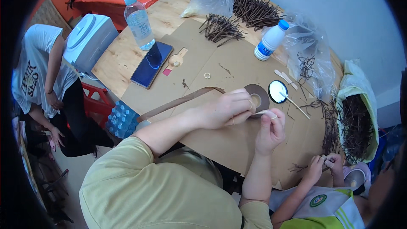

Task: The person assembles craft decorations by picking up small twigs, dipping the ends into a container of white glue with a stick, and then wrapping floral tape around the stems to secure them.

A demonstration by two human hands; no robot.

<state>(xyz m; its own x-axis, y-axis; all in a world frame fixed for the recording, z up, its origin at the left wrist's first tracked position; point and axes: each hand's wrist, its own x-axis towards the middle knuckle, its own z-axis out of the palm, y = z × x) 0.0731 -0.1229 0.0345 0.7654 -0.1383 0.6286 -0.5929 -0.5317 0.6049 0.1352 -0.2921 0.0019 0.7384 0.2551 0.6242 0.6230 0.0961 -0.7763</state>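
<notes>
My left hand [229,109] is closed, its fingertips pinched together over the cardboard. Just to its right, my right hand [271,132] is raised with thumb and forefinger closed. A small pale piece [265,113] lies between the fingertips of both hands; its kind is too small to tell. Pale coverings show on some fingers. Behind the hands rests a roll of brown tape [262,94], partly hidden by them. A long brown strip [178,100] runs leftward across the cardboard [199,70], passing behind my left forearm.
A dish of white paste [277,89] with a stick stands right of the roll. Farther off are a white bottle [271,42], dark twigs [221,29], a phone [152,65] and a water bottle [140,25]. A co-worker's hands [325,164] work at lower right, near a twig-filled sack [360,123].
</notes>
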